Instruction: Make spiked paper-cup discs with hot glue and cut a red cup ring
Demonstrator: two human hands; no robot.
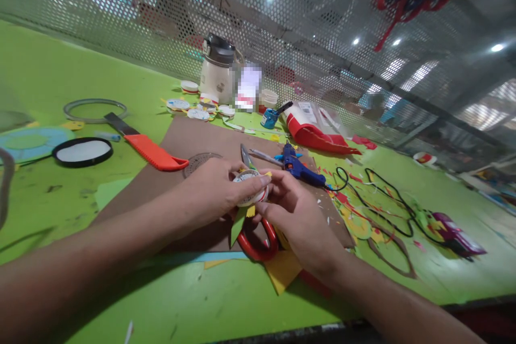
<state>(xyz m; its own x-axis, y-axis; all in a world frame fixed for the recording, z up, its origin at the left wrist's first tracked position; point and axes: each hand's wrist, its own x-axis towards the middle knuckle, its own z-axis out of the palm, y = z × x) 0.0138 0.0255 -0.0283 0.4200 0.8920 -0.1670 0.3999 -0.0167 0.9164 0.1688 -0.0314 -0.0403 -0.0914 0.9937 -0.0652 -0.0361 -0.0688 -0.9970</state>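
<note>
My left hand (217,188) and my right hand (294,209) meet over a brown sheet (193,142), both pinched on a small round white craft disc (249,187) with a red rim. A green leaf-shaped paper piece (237,224) and a bit of yellow paper hang under the disc. Red-handled scissors (258,244) lie on the sheet beneath my hands, their blades pointing away from me. A blue glue gun (300,166) rests just beyond my right hand, its black cord (374,193) trailing off to the right.
An orange-handled utility knife (151,151), a black-rimmed round lid (83,151) and a grey ring (94,109) lie at the left of the green table (48,75). Farther back stand a cream flask (217,70), several round discs, a blue paint pot (269,117) and a red-and-white bag (314,129). Perforated mesh backs the table.
</note>
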